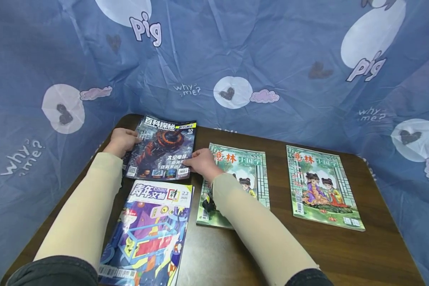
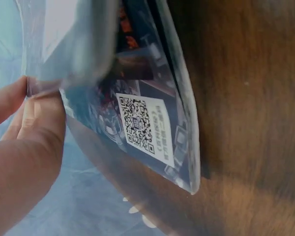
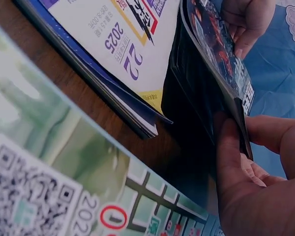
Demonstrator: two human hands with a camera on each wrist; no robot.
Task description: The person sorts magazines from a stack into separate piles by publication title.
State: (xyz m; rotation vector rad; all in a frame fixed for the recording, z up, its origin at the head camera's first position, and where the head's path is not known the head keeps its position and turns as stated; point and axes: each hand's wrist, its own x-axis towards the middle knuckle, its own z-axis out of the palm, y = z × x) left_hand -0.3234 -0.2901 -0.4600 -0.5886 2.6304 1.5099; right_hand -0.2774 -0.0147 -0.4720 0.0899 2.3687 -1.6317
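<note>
A dark science magazine [image 1: 161, 149] with a red and black machine on its cover is at the back left of the table. My left hand [image 1: 122, 141] pinches its left edge; in the left wrist view the thumb and fingers grip a glossy corner above a cover with a QR code [image 2: 137, 125]. At the opposite edge, my right hand [image 1: 204, 163] pinches the magazine between thumb and fingers. The right wrist view has this magazine [image 3: 214, 44] raised at a tilt, with a dark layer beneath it. Just in front lies a purple and white magazine [image 1: 153, 234].
A green magazine [image 1: 252, 159] lies in the middle, partly hidden by my right forearm. Another with the same cover, a green magazine [image 1: 323, 186], lies to the right. Blue printed cloth [image 1: 200, 51] hangs behind the brown wooden table [image 1: 228, 254].
</note>
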